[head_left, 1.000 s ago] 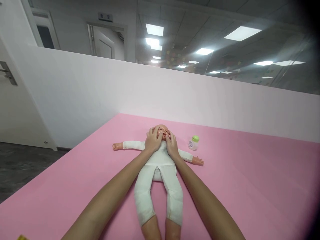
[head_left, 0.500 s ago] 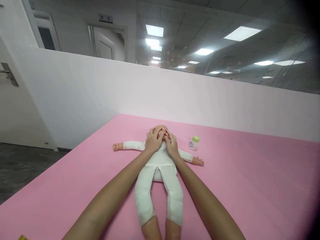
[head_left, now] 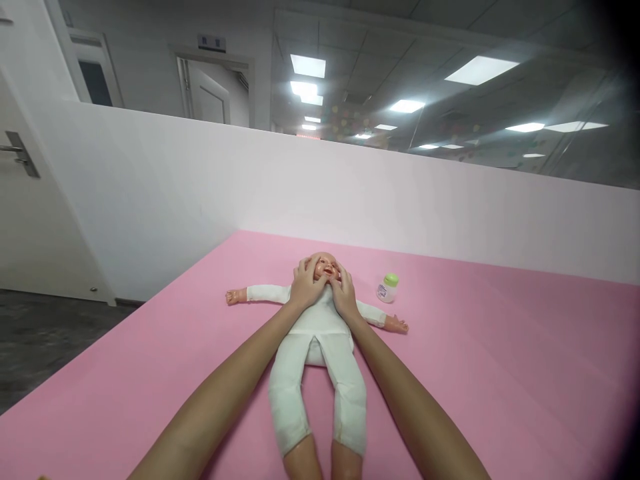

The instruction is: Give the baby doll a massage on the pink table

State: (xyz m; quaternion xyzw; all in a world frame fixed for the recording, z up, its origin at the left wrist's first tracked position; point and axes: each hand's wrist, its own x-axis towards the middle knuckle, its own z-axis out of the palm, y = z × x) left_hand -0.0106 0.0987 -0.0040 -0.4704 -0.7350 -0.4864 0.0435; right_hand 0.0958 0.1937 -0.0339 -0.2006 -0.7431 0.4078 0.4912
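Observation:
A baby doll (head_left: 324,317) in a white cloth body lies on its back, arms spread and head toward the far wall. My left hand (head_left: 307,283) rests along one side of its face, fingers spread over the cheek and temple, thumb near the chin. On the other side my right hand (head_left: 344,290) lies against the cheek with its fingers extended upward and thumb by the chin. Between the hands the doll's face (head_left: 327,269) shows its eyes and open mouth. Neither hand is closed around anything.
A small clear bottle with a green cap (head_left: 388,288) stands right of the doll's head. The pink padded surface (head_left: 480,360) meets a low white wall (head_left: 400,193) at the back. A door (head_left: 40,220) is at the left.
The fingers of both hands have slid outward from the middle of the doll's face, so more of its eyes and mouth shows. The forearms have barely moved.

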